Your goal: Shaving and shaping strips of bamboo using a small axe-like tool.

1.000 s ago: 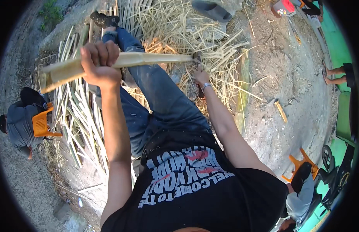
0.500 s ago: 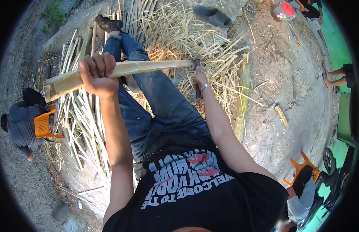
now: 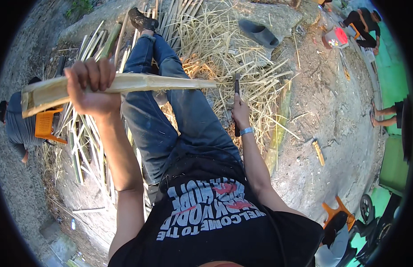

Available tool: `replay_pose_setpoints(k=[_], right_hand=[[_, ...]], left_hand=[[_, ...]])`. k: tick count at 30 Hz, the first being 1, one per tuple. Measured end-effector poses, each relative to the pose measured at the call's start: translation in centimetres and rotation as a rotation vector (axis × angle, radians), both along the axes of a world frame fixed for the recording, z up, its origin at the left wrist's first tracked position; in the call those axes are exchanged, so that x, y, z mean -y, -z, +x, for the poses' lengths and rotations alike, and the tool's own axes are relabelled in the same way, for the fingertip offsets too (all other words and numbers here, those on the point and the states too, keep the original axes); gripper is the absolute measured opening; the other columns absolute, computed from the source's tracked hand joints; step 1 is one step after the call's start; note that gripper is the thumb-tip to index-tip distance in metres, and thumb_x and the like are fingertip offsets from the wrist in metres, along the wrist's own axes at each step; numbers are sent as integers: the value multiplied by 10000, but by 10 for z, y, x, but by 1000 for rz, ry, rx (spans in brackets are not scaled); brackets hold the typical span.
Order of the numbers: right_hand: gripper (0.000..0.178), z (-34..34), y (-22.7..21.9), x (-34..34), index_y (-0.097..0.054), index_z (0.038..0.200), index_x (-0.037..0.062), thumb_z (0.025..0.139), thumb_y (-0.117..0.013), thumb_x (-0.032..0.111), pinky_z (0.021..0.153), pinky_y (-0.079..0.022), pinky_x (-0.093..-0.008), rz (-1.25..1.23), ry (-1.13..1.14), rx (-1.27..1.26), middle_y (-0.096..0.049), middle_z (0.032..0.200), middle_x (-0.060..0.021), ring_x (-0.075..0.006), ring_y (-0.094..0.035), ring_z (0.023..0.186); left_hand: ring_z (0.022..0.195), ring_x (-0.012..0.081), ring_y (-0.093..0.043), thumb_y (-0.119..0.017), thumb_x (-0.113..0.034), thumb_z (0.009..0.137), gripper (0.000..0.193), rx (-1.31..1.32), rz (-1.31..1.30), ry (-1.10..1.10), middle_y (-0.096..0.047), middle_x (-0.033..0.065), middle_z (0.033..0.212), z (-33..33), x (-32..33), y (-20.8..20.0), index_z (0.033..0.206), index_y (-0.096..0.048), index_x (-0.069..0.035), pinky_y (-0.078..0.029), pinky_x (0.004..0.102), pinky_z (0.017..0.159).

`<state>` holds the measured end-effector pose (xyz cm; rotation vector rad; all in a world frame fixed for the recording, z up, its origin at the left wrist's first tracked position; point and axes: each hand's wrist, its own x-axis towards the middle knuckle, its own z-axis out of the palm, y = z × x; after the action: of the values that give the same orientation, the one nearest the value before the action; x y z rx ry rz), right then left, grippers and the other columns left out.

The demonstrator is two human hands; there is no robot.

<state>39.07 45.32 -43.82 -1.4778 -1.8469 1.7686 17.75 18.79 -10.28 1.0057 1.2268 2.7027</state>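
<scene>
My left hand (image 3: 91, 89) is closed round a pale split bamboo strip (image 3: 148, 82), which lies crosswise above my legs. Its broad end points left; the narrow, thinned end reaches right. In my right hand (image 3: 241, 112) is a dark knife (image 3: 236, 84), held by its handle and pointing away from me. A small gap shows between the knife and the strip's narrow end. Below both hands, a heap of thin bamboo shavings (image 3: 215, 49) covers the ground beyond my legs.
Long bamboo strips (image 3: 84, 147) lie piled at the left. A bamboo pole (image 3: 277, 129) and a short bamboo piece (image 3: 319, 152) lie at the right. A dark rubber shoe (image 3: 259, 33) is at the far side. People sit or stand around, some by orange chairs (image 3: 50, 127).
My left hand has drawn the bamboo strip leftward. The knife, earlier at the strip's narrow end, is now apart from it. The whole view has shifted a little.
</scene>
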Motion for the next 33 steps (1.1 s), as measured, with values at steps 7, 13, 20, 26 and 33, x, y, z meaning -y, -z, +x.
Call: replay_pose_setpoints(k=[7,13,20,26,33], right_hand=[[700,-28,30,16,-603,786,-31,1030,-457,608,593,-483,-413,470,-320,-127,-590,626,-135,-277,-608,591],[837,-28,86,27,-732,997,-31,990,-343,710,895,-505,-544,313,-447,361,-691,974,-335,-503,-656,1008],[522,-12,27,21,-575,728,96,939,-674,563,421,-391,-309,-345,-136,59,-502,559,6,-124,-476,431],[278,8,-63,7,-674,869,46,888,-801,293,476,-435,-250,-82,-161,-245,-581,658,16,-87,-510,481],[364,-40,-166,9,-595,1141,13,961,-727,301,656,-555,-244,-460,133,-821,-675,1183,-180,-210,-679,1109]], left_hand=[[488,76,-211,-540,-429,1018,488,48,-48,-12,-257,-38,564,6,-26,23,669,-304,-183,-193,261,466],[471,78,-224,-539,-413,1016,476,-43,-57,-85,-256,-49,559,9,-11,13,658,-314,-194,-199,258,446],[521,108,-251,-613,-301,963,444,-1,67,-177,-255,-36,578,-6,82,-61,652,-314,-192,-229,272,489],[559,116,-284,-597,-324,968,411,23,252,-154,-279,-31,611,-21,102,-62,680,-350,-166,-269,261,534],[794,237,-517,-552,-533,989,470,246,502,-242,-475,50,744,7,-49,35,756,-489,-130,-442,377,781]])
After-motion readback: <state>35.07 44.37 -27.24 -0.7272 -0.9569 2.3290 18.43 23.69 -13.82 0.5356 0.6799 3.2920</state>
